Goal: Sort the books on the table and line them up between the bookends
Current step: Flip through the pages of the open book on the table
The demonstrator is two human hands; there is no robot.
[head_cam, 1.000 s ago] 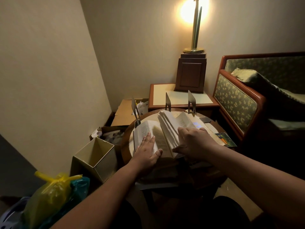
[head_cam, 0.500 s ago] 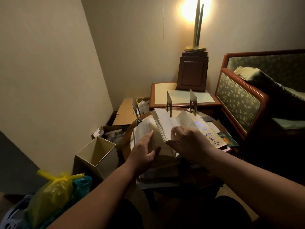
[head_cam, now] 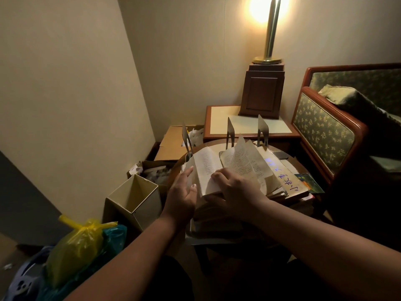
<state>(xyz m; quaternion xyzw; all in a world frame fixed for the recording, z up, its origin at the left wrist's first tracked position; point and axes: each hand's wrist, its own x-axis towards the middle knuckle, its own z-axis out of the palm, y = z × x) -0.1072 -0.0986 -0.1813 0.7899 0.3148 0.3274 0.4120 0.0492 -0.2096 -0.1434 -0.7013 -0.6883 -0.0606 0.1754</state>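
An open book with yellowed printed pages lies on top of a pile of books on the small round table. My left hand holds its left edge, thumb on the page. My right hand rests on the middle of the book, fingers pressing the pages, while loose pages fan up behind it. Three metal bookends stand upright at the table's far side. A book with blue handwriting and a green-covered book lie to the right.
An open white box and cardboard boxes stand left of the table, with yellow and teal plastic bags nearer me. A side table with a lamp base sits behind. A patterned armchair is on the right.
The pages have flipped from a thick upright bundle to lying more open. My right hand slid left onto the book's middle; my left hand shifted off the page to the left edge.
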